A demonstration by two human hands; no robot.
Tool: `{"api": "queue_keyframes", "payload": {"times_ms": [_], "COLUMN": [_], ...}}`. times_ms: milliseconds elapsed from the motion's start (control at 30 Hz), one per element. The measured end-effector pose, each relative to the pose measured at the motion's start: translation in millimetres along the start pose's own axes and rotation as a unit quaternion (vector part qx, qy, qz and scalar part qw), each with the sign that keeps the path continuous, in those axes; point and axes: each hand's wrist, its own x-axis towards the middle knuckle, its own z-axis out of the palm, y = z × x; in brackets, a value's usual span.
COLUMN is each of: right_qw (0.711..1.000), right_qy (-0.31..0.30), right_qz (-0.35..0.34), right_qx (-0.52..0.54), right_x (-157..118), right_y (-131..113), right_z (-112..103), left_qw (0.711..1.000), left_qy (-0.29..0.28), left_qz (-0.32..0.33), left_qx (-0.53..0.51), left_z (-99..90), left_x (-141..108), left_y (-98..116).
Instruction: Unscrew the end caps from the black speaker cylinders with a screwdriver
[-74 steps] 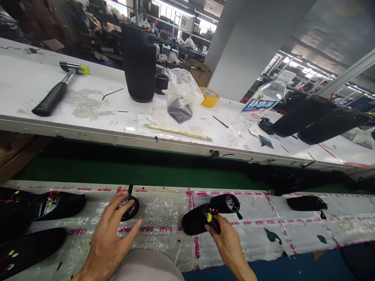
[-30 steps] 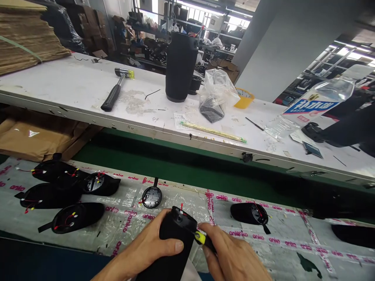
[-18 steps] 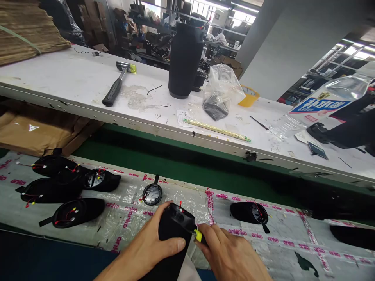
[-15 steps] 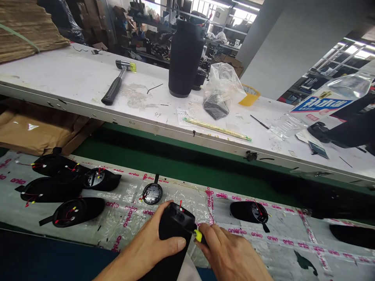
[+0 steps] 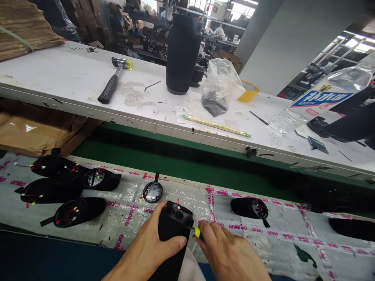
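The left hand (image 5: 152, 238) grips a tilted black speaker (image 5: 172, 242) while the right hand (image 5: 227, 249) grasps a yellow-tipped tool (image 5: 197, 232) at its upper edge, above a plastic-covered bench (image 5: 181, 195).

"anko" on tape (image 5: 238, 227), CN txt on btl (image 5: 325, 97)

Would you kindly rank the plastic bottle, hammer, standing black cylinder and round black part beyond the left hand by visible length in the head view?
1. Plastic bottle
2. Standing black cylinder
3. Hammer
4. Round black part
Nearness may enlarge the first.
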Motion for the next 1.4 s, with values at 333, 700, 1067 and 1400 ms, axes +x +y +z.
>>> {"api": "queue_keyframes", "payload": {"times_ms": [333,700,1067,1400], "right_qw": [0.999,0.995,0.928,0.724], "right_qy": [-0.004,-0.052,0.122,0.090], "right_qz": [0.007,-0.069,0.098,0.322], "right_qx": [-0.038,-0.059,0.338,0.603], "right_x": [4.9,12.7,11.6,15.0], "right_y": [-7.3,-4.5,21.3,-10.1], "right_z": [-5.5,-18.6,-11.9,19.6], "left_qw": [0.995,0.994,0.996,0.965], "left_qy": [0.070,0.067,0.025,-0.002], "left_qz": [-0.038,-0.020,0.003,-0.100], "left_qx": [0.062,0.084,-0.082,-0.243], "left_z": [10.2,10.8,1.7,-14.1], "left_x": [-1.9,-1.2,2.4,5.8], "left_y": [6.7,3.1,4.7,-12.8]}}
